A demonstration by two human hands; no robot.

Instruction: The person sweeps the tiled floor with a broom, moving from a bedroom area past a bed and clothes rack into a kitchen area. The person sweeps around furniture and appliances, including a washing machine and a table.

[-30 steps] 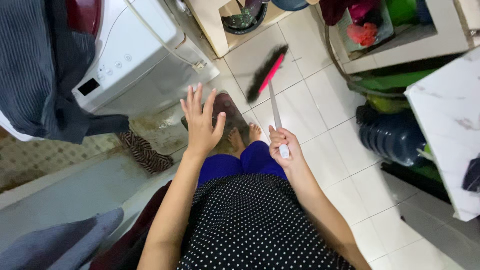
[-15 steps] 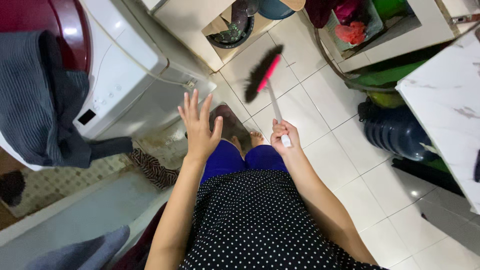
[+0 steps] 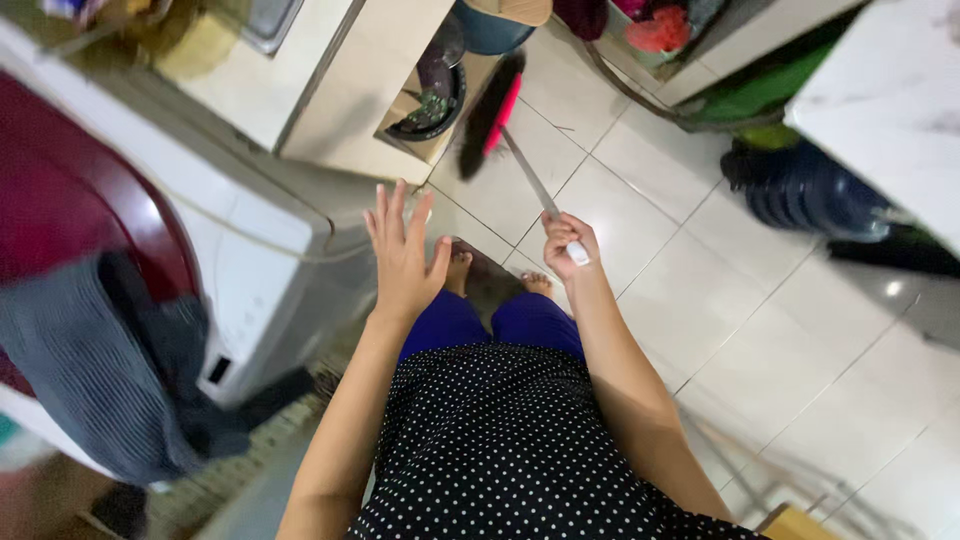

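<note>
Over the white tiled floor (image 3: 640,290), the person's right hand (image 3: 566,246) is closed around the pale end of a broom (image 3: 520,150) handle, which slants up and away to a dark bristle head with a pink back. That head rests on the tiles just in front of a low cream cabinet (image 3: 330,95), near a dark round dish (image 3: 432,95) set in the cabinet's open lower shelf. The left hand (image 3: 402,255) is raised in the air with fingers spread wide, palm down, holding nothing. It hangs beside a white washing machine (image 3: 250,260), whose maroon lid has a grey striped cloth (image 3: 100,370) draped over it. Two bare feet stand on the floor between the hands. To the right, a dark blue water jug (image 3: 810,195) lies beneath a white marbled tabletop (image 3: 890,110), well apart from the broom.
</note>
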